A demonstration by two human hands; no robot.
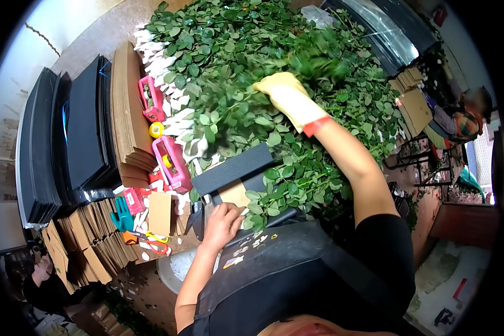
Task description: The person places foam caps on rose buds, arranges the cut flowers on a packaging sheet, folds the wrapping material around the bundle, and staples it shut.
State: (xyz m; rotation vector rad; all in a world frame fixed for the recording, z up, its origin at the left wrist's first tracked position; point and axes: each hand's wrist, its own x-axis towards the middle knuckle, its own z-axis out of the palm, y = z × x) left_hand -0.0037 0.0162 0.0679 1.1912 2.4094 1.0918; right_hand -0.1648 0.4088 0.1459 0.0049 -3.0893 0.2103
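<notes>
My right hand (288, 98), in a pale yellow glove with a red cuff, is closed around a leafy stem (229, 106) above a large heap of cut leafy stems (207, 36). Foliage near the glove is smeared by motion. White-covered heads (179, 123) line the heap's left side. My bare left hand (223, 225) is low at the near edge of a brown cardboard sheet (234, 193), its fingers curled over that edge. A black corrugated strip (232, 168) lies across the sheet, and leaves cover its right part.
Two pink tape dispensers (171, 162) stand left of the heap, beside upright cardboard (130, 112) and black sheets (89, 123). Orange-handled scissors (154, 242) and a teal glove (121, 215) lie near the table's front left. Another person (467, 120) sits at far right.
</notes>
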